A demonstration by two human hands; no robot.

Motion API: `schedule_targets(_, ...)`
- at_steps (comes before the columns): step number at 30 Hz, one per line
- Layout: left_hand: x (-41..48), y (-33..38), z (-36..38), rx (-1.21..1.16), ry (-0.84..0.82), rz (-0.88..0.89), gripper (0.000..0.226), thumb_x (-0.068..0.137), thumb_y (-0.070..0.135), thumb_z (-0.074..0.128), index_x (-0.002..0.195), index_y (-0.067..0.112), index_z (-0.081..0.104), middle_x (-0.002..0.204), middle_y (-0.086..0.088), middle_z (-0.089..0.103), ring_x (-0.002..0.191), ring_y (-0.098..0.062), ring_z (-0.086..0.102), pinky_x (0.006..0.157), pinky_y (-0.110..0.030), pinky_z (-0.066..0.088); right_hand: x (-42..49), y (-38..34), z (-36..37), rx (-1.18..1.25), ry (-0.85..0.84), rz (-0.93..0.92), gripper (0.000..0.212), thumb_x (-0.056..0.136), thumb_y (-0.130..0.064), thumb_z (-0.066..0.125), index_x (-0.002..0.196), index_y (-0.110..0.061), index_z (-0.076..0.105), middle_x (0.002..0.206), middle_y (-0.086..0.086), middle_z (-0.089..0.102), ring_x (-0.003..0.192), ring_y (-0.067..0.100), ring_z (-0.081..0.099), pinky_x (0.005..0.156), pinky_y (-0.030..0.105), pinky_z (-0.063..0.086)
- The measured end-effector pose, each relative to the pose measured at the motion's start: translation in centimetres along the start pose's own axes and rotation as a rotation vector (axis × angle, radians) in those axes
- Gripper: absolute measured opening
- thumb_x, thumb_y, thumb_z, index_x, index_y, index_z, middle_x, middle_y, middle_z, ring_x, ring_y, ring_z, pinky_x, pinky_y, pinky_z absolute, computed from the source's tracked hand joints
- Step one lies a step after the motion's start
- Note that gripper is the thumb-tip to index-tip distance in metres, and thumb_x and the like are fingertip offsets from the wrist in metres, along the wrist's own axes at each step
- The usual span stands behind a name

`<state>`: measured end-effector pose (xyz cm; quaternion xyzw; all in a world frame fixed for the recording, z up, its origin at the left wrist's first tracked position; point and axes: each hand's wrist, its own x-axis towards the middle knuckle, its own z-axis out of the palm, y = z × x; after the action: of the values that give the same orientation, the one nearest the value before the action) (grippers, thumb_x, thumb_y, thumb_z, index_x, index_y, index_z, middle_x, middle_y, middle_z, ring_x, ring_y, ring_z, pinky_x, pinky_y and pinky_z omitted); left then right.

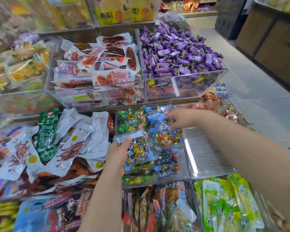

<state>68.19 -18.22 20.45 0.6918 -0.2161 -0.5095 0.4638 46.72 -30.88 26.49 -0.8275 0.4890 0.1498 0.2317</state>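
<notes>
My left hand [118,151] grips a clear blue snack bag [137,149] of gold-wrapped pieces, turned back side up with its barcode label showing. It is held just above a clear bin [186,164] filled with several blue and green bags of the same snack. My right hand [181,118] reaches in from the right and pinches the top of another blue bag with a cartoon cow [168,136], which lies on the pile in that bin.
Clear display bins surround me: white and green pouches [70,138] left, red sausage packs [99,67] and purple candies [177,52] behind, green packs [228,205] at lower right. An empty clear bin [206,153] sits under my right forearm. Tiled aisle floor [261,91] lies right.
</notes>
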Motion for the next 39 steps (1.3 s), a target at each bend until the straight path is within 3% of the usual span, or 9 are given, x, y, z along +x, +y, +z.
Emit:
schedule_targets(4, 0.3, -0.3, -0.9, 0.009, 0.065, -0.014, 0.067, 0.090, 0.040, 0.062, 0.146, 0.016, 0.035, 0.150, -0.004, 0.039, 0.137, -0.029, 0.037, 0.107, -0.047, 0.033, 2.6, -1.1, 1.8, -0.245, -0.107, 0.016, 0.056, 0.093, -0.032, 0.055, 0.144, -0.018, 0.035, 0.147, 0.005, 0.040, 0.130, 0.026, 0.041, 0.103, 0.037, 0.038)
schedule_targets(10, 0.8, -0.4, -1.8, 0.018, 0.053, -0.010, 0.062, 0.089, 0.038, 0.065, 0.141, 0.013, 0.042, 0.145, -0.006, 0.044, 0.132, -0.028, 0.041, 0.105, -0.045, 0.033, 3.5, -0.9, 2.1, -0.301, 0.191, -0.113, 0.044, 0.095, -0.034, 0.049, 0.138, -0.029, 0.043, 0.136, 0.000, 0.053, 0.122, 0.023, 0.049, 0.092, 0.040, 0.047)
schedule_targets(17, 0.7, 0.1, -1.8, 0.018, 0.004, -0.040, 0.051, 0.090, 0.033, 0.065, 0.135, 0.016, 0.046, 0.135, -0.003, 0.048, 0.130, -0.024, 0.040, 0.105, -0.045, 0.030, 3.6, -0.3, 3.7, 0.209, 0.139, -0.193, 0.036, 0.092, -0.031, 0.059, 0.125, -0.019, 0.054, 0.111, -0.006, 0.058, 0.099, 0.012, 0.051, 0.084, 0.027, 0.041)
schedule_targets(21, 0.7, 0.1, -2.0, 0.040, -0.029, -0.042, 0.036, 0.090, 0.035, 0.065, 0.119, 0.018, 0.051, 0.133, -0.001, 0.049, 0.123, -0.019, 0.043, 0.100, -0.040, 0.032, 4.0, -0.8, 4.1, -0.180, 0.199, -0.143, 0.036, 0.092, -0.026, 0.055, 0.128, -0.021, 0.050, 0.115, 0.002, 0.059, 0.106, 0.023, 0.053, 0.079, 0.031, 0.039)
schedule_targets(24, 1.0, 0.1, -1.9, 0.047, -0.035, -0.025, 0.049, 0.090, 0.037, 0.064, 0.131, 0.017, 0.049, 0.146, -0.003, 0.044, 0.130, -0.023, 0.041, 0.104, -0.043, 0.031, 3.4, -1.9, 6.5, -0.366, 0.350, -0.074, 0.064, 0.085, -0.018, 0.053, 0.143, -0.015, 0.026, 0.139, 0.011, 0.037, 0.128, 0.029, 0.031, 0.103, 0.043, 0.029)
schedule_targets(26, 1.0, 0.0, -1.8, 0.067, -0.044, -0.028, 0.061, 0.089, 0.039, 0.064, 0.142, 0.016, 0.042, 0.149, -0.002, 0.041, 0.136, -0.025, 0.037, 0.108, -0.046, 0.029, 2.6, -2.5, 8.6, -0.386, 0.390, -0.110, 0.100, 0.082, -0.027, 0.055, 0.145, -0.021, -0.023, 0.154, 0.009, -0.002, 0.142, 0.033, -0.003, 0.115, 0.050, 0.000)
schedule_targets(29, 1.1, 0.0, -1.7, 0.098, -0.042, -0.015, 0.025, 0.090, 0.036, 0.063, 0.113, 0.026, 0.059, 0.124, 0.008, 0.057, 0.127, -0.021, 0.045, 0.101, -0.040, 0.032, 3.1, -2.1, 9.3, -0.487, 0.375, -0.102, 0.118, 0.084, -0.040, 0.058, 0.122, -0.025, -0.052, 0.146, 0.006, -0.038, 0.133, 0.031, -0.037, 0.108, 0.052, -0.022)
schedule_targets(36, 1.2, -0.1, -1.2, 0.094, -0.077, 0.017, 0.055, 0.089, 0.039, 0.063, 0.137, 0.017, 0.048, 0.141, -0.003, 0.051, 0.129, -0.024, 0.047, 0.110, -0.049, 0.035, 4.6, -1.3, 9.1, -0.435, 0.357, 0.000, 0.126, 0.069, -0.065, 0.065, 0.146, -0.014, -0.021, 0.150, 0.016, 0.020, 0.138, 0.034, 0.019, 0.114, 0.047, 0.013)
schedule_targets(39, 1.4, -0.3, -0.9, 0.127, -0.082, 0.016, 0.051, 0.090, 0.040, 0.062, 0.132, 0.016, 0.049, 0.143, 0.000, 0.048, 0.128, -0.020, 0.045, 0.108, -0.041, 0.034, 4.6, -1.3, 10.4, -0.463, 0.379, 0.025, 0.124, 0.073, -0.059, 0.064, 0.143, -0.012, -0.027, 0.154, 0.020, 0.009, 0.142, 0.037, 0.010, 0.116, 0.048, 0.005)
